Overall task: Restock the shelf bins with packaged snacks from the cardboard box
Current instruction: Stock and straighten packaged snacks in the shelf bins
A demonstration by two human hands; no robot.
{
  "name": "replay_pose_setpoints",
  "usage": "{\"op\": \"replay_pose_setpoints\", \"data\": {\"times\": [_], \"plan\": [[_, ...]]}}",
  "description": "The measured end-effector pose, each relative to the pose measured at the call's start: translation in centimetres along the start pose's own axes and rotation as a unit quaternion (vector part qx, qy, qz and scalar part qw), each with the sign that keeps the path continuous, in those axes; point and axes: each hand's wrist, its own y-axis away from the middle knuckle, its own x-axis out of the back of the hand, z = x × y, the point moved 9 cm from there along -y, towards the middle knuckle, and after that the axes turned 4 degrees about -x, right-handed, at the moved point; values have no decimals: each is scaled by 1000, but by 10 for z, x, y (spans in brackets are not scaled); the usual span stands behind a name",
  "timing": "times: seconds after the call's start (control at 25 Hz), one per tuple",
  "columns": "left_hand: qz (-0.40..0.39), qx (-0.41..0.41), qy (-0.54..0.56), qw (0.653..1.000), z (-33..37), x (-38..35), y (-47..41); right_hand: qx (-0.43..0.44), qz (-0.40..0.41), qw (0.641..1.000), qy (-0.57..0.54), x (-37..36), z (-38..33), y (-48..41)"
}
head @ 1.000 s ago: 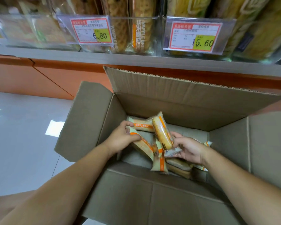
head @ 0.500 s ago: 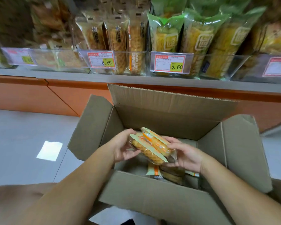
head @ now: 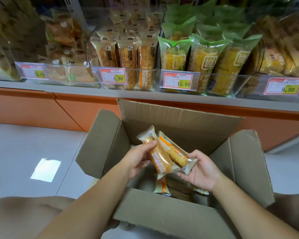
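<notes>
Shelf bins [head: 145, 80] sit dead ahead. Head view: left hand [head: 136, 161] fingers pinch the two snack packs [head: 162, 157], thumb on top. Right hand [head: 202, 171] fingers curl under their lower ends, above the cardboard box [head: 162, 213]. I'd lift clear of the rear flap [head: 179, 114] and slot them upright, probably in the 6.80 bin. Open room above.

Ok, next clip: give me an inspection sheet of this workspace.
Surface: grey floor, one bright light patch.
Job's things: open cardboard box below the shelf; two snack packets held above it; more packets inside; shelf bins stocked.
Clutter: nothing seen.
Grippers: left hand and right hand both grip the two packets.
Cables: nothing seen.
Surroundings: price tags, orange base panel.
</notes>
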Motion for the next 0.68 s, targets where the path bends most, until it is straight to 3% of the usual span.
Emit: {"op": "replay_pose_setpoints", "data": {"times": [0.16, 0.32, 0.48, 0.68], "plan": [[-1, 4, 91, 996, 8, 7, 2, -18, 63, 997, 42, 6, -6, 9], [-41, 7, 92, 995, 19, -1, 9, -23, 41, 998, 48, -5, -8, 18], [-25, -6, 73, 997, 28, -1, 15, 38, -7, 999, 18, -27, -30, 35], [-11, -33, 56, 998, 58, 5, 37, 166, 77, 967, 178, -48, -53, 40]]}}
